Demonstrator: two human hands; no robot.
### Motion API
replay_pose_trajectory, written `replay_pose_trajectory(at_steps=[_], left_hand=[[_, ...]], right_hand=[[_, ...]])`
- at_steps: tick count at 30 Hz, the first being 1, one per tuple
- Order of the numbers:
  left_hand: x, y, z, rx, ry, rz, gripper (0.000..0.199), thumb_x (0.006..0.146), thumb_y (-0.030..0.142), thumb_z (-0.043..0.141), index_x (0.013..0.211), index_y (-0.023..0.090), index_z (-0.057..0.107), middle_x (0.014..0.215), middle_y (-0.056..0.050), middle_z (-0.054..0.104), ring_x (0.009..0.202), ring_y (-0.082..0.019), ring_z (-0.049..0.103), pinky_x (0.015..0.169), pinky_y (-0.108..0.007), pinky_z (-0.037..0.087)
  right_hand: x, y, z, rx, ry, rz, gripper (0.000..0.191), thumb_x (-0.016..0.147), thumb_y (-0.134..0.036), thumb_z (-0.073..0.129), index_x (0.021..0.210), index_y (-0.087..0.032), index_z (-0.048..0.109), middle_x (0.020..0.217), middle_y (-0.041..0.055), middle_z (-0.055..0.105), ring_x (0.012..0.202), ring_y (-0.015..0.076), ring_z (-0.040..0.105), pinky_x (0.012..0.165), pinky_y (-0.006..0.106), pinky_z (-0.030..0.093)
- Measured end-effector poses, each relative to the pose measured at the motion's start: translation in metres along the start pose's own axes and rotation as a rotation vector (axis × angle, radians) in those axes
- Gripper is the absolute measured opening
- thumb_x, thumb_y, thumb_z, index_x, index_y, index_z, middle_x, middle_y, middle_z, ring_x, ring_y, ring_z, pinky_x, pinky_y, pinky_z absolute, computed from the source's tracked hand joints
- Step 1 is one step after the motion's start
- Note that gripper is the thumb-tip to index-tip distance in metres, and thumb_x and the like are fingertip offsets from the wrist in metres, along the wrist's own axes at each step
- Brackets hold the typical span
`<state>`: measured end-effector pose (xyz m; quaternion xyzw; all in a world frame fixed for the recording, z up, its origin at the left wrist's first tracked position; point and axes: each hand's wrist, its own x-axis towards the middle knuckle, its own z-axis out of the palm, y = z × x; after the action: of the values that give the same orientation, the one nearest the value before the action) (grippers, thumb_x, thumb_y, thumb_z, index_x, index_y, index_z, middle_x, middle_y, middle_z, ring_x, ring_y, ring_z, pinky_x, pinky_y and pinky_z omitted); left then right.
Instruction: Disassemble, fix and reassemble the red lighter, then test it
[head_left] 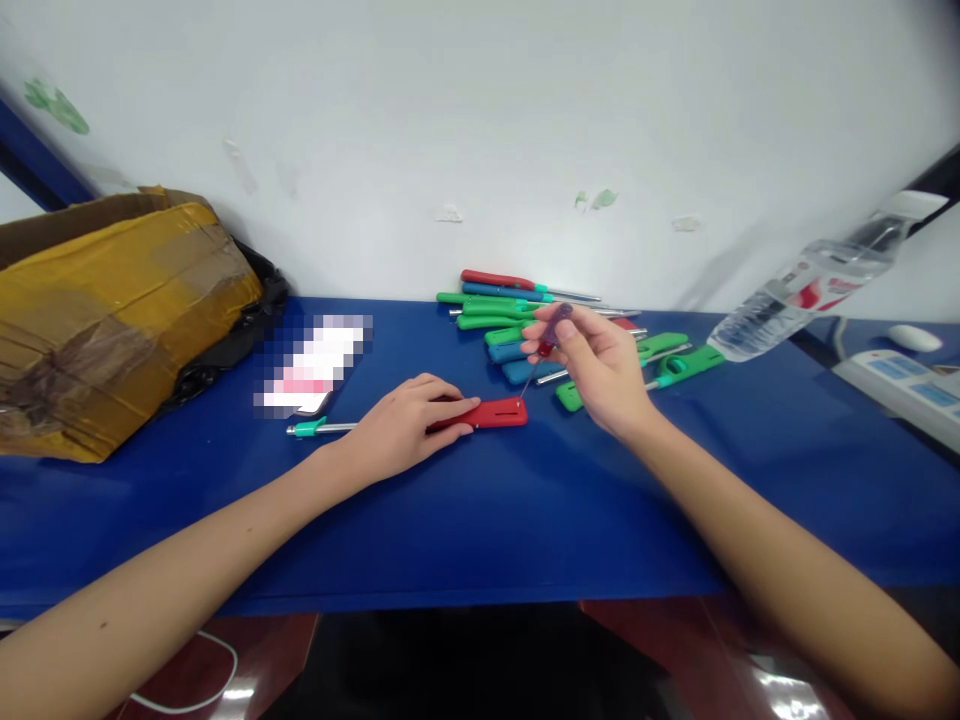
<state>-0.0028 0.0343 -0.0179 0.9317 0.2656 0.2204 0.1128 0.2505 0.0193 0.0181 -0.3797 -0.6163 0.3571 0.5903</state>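
My left hand (409, 425) is closed over a red long-necked lighter (501, 412), holding it flat on the table. Its metal neck with a teal tip sticks out to the left of my hand. In my right hand (600, 370) is a small screwdriver (556, 328) with a dark red-purple handle, pinched between thumb and fingers. The thin shaft slants down, and its tip meets the right end of the lighter's red body, near a slot. Behind my right hand lies a pile of green, blue and red lighters (491, 322), partly hidden by that hand.
A taped cardboard box (127, 320) stands at the left, with black plastic behind it. Near it lies a phone (315, 365), its screen blurred out. A water bottle (817, 285) and a white device (911, 390) are at the right. The blue table (450, 540) meets a white wall.
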Motion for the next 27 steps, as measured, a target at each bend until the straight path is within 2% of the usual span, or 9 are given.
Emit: replay_pose_trajectory(at_steps=[10,18,27], left_hand=[[0.0002,-0.0007,0.0013,0.008,-0.003,0.0,0.035,0.099,0.035,0.053,0.128,0.02,0.066,0.114,-0.01,0.067,0.104,-0.024,0.057,0.091,-0.039,0.052],[0.0,-0.0005,0.0007,0.01,0.0,0.003,0.035,0.099,0.035,0.053,0.127,0.02,0.066,0.114,-0.01,0.067,0.104,-0.024,0.057,0.091,-0.04,0.051],[0.0,-0.0001,0.0006,0.015,0.0,0.005,0.035,0.099,0.035,0.052,0.127,0.019,0.066,0.114,-0.01,0.067,0.104,-0.024,0.057,0.091,-0.04,0.052]], right_hand=[[0.0006,0.0031,0.0,0.103,-0.021,-0.018,0.024,0.092,-0.043,0.063,0.105,-0.024,0.07,0.094,0.0027,0.074,0.079,0.016,0.071,0.07,0.03,0.061],[0.0028,0.004,-0.0015,0.126,0.026,-0.026,0.025,0.09,-0.044,0.066,0.104,-0.024,0.071,0.094,0.0022,0.074,0.079,0.0158,0.071,0.071,0.03,0.06],[0.001,0.0063,-0.0001,0.09,0.016,-0.016,0.025,0.091,-0.044,0.064,0.105,-0.024,0.071,0.095,0.0025,0.074,0.08,0.016,0.072,0.071,0.03,0.061]])
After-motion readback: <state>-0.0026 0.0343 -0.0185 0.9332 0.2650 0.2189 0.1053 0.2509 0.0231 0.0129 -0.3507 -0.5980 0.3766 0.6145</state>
